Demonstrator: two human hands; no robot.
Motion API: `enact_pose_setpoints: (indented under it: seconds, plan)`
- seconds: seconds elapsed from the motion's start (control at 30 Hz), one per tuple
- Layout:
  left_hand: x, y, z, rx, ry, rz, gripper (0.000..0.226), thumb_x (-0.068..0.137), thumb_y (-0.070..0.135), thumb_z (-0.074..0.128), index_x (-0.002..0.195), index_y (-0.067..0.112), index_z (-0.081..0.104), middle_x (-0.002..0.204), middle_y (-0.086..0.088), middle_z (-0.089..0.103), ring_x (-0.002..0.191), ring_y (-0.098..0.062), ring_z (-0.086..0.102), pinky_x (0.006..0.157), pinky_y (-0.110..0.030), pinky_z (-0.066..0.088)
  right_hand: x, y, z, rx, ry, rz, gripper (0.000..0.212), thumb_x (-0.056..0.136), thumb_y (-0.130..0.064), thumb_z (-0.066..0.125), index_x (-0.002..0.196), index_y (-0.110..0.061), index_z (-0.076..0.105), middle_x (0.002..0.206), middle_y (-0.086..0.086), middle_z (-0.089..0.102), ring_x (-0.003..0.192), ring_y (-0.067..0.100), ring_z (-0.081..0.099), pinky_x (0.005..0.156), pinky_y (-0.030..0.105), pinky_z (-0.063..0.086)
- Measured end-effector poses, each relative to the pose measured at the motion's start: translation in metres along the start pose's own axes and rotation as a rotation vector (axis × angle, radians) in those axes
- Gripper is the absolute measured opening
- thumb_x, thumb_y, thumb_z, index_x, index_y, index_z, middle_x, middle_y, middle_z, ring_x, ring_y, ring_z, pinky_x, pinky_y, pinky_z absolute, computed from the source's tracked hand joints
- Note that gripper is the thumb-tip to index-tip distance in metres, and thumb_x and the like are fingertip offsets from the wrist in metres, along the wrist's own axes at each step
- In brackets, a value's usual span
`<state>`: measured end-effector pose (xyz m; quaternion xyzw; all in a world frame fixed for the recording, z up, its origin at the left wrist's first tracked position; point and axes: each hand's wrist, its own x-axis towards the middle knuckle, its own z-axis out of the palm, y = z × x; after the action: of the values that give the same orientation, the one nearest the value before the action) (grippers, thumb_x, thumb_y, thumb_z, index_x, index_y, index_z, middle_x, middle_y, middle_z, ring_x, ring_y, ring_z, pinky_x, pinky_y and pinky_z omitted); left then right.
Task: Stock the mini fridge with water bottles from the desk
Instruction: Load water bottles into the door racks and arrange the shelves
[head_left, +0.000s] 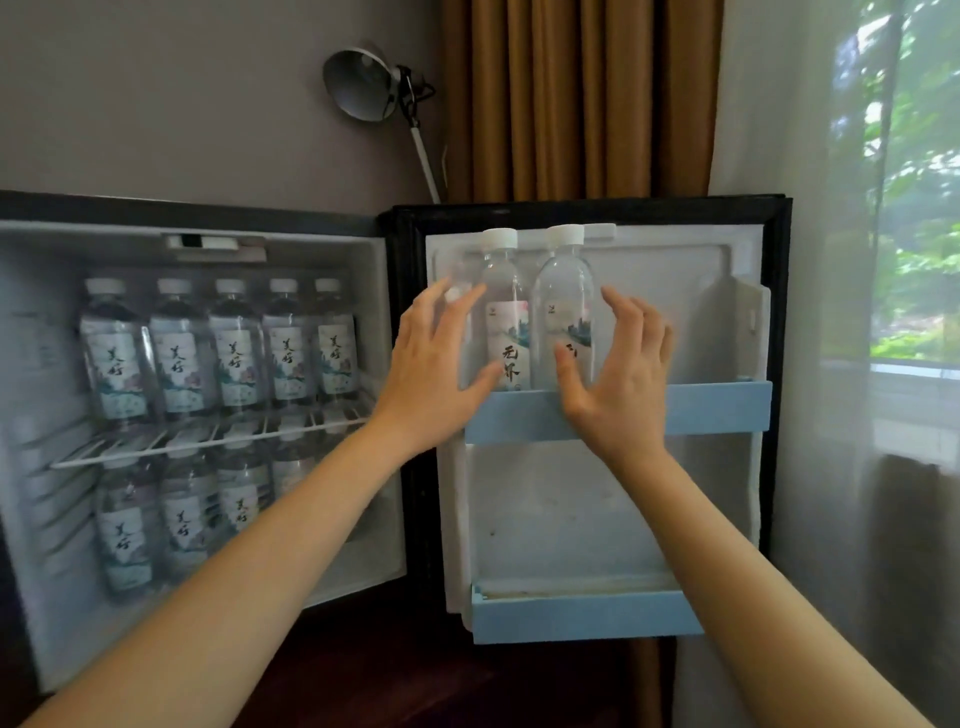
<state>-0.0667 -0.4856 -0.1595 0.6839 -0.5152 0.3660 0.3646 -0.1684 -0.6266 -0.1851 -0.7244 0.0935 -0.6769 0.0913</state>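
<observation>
The mini fridge (291, 228) stands open, its door (727, 291) swung out to the right. Two clear water bottles with white caps stand upright in the door's upper blue shelf (717, 410): the left bottle (506, 312) and the right bottle (563, 296). My left hand (434, 369) hovers just left of them with spread, relaxed fingers. My right hand (621, 374) is spread on the right side, its thumb in front of the right bottle. Neither hand grips a bottle. Inside the fridge, several labelled bottles (223, 348) fill the wire shelf (208, 441), and more bottles (182, 514) stand below it.
The door's lower blue shelf (582, 618) holds nothing. A grey lamp (363, 83) leans behind the fridge, beside brown curtains (582, 98). A sheer curtain and window (893, 260) are to the right. Dark floor (415, 675) lies in front.
</observation>
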Motion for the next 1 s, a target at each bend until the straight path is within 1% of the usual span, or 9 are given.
enact_pose_setpoints:
  seconds: [0.1, 0.23, 0.33, 0.47, 0.53, 0.67, 0.77, 0.9, 1.0]
  plan:
    - [-0.037, -0.027, -0.001, -0.023, 0.061, -0.082, 0.058, 0.088, 0.02, 0.06, 0.14, 0.015, 0.036, 0.146, -0.007, 0.026, 0.136, -0.015, 0.021, 0.108, -0.022, 0.014, -0.021, -0.019, 0.019, 0.005, 0.118, -0.15, 0.043, 0.082, -0.028, 0.057, 0.12, -0.017, 0.04, 0.124, 0.01, 0.04, 0.115, 0.026, 0.036, 0.098, 0.034, 0.035]
    - [-0.105, -0.069, -0.009, -0.023, 0.122, -0.175, 0.043, 0.087, 0.007, 0.06, 0.129, 0.01, 0.048, 0.128, -0.006, 0.042, 0.118, -0.003, 0.037, 0.099, -0.008, 0.026, -0.059, -0.057, 0.053, 0.071, 0.055, -0.306, 0.027, 0.084, -0.021, 0.054, 0.11, -0.015, 0.049, 0.122, 0.009, 0.039, 0.118, 0.032, 0.039, 0.104, 0.042, 0.032]
    - [-0.164, -0.101, -0.024, 0.016, 0.09, -0.281, 0.032, 0.085, 0.001, 0.058, 0.116, 0.009, 0.057, 0.112, 0.001, 0.047, 0.098, 0.006, 0.043, 0.085, 0.001, 0.033, -0.096, -0.09, 0.084, 0.165, -0.093, -0.353, 0.021, 0.084, -0.019, 0.053, 0.101, -0.009, 0.061, 0.118, 0.015, 0.051, 0.118, 0.032, 0.041, 0.103, 0.045, 0.036]
    - [-0.239, -0.139, -0.061, 0.137, 0.016, -0.48, 0.02, 0.09, 0.006, 0.052, 0.105, 0.014, 0.063, 0.098, 0.009, 0.049, 0.083, -0.002, 0.05, 0.071, -0.015, 0.043, -0.149, -0.139, 0.129, 0.255, -0.375, -0.356, 0.021, 0.082, -0.018, 0.048, 0.087, -0.006, 0.065, 0.102, 0.016, 0.06, 0.106, 0.03, 0.046, 0.091, 0.042, 0.043]
    - [-0.272, -0.157, -0.086, 0.219, 0.024, -0.535, 0.019, 0.088, 0.007, 0.051, 0.098, 0.015, 0.066, 0.092, 0.008, 0.054, 0.08, -0.007, 0.051, 0.068, -0.015, 0.04, -0.176, -0.167, 0.152, 0.324, -0.522, -0.33, 0.021, 0.08, -0.018, 0.045, 0.085, -0.008, 0.063, 0.096, 0.012, 0.059, 0.099, 0.027, 0.047, 0.084, 0.039, 0.045]
    - [-0.327, -0.19, -0.145, 0.333, 0.052, -0.673, 0.021, 0.082, 0.002, 0.052, 0.089, 0.016, 0.067, 0.084, 0.014, 0.051, 0.075, -0.002, 0.051, 0.068, -0.011, 0.039, -0.226, -0.223, 0.196, 0.435, -0.783, -0.313, 0.024, 0.076, -0.02, 0.041, 0.082, -0.012, 0.063, 0.084, 0.005, 0.058, 0.083, 0.025, 0.053, 0.071, 0.033, 0.045]
    - [-0.355, -0.213, -0.186, 0.389, 0.089, -0.79, 0.026, 0.083, -0.004, 0.054, 0.088, 0.018, 0.067, 0.083, 0.015, 0.052, 0.075, -0.008, 0.053, 0.066, -0.02, 0.043, -0.256, -0.263, 0.223, 0.54, -0.943, -0.3, 0.027, 0.074, -0.02, 0.04, 0.083, -0.013, 0.065, 0.081, 0.005, 0.059, 0.081, 0.027, 0.057, 0.072, 0.033, 0.047]
    - [-0.377, -0.245, -0.221, 0.409, 0.16, -0.937, 0.029, 0.084, -0.004, 0.054, 0.087, 0.022, 0.065, 0.084, 0.014, 0.053, 0.073, -0.003, 0.053, 0.068, -0.02, 0.041, -0.284, -0.315, 0.257, 0.667, -1.106, -0.216, 0.028, 0.085, -0.016, 0.043, 0.105, -0.015, 0.063, 0.101, 0.003, 0.06, 0.1, 0.02, 0.053, 0.087, 0.03, 0.044]
    - [-0.381, -0.272, -0.232, 0.376, 0.181, -1.027, 0.031, 0.083, -0.003, 0.054, 0.089, 0.027, 0.06, 0.088, 0.015, 0.051, 0.08, -0.004, 0.054, 0.076, -0.02, 0.041, -0.292, -0.352, 0.288, 0.72, -1.226, -0.004, 0.032, 0.091, -0.015, 0.049, 0.123, -0.017, 0.052, 0.114, 0.002, 0.057, 0.111, 0.018, 0.051, 0.093, 0.025, 0.038]
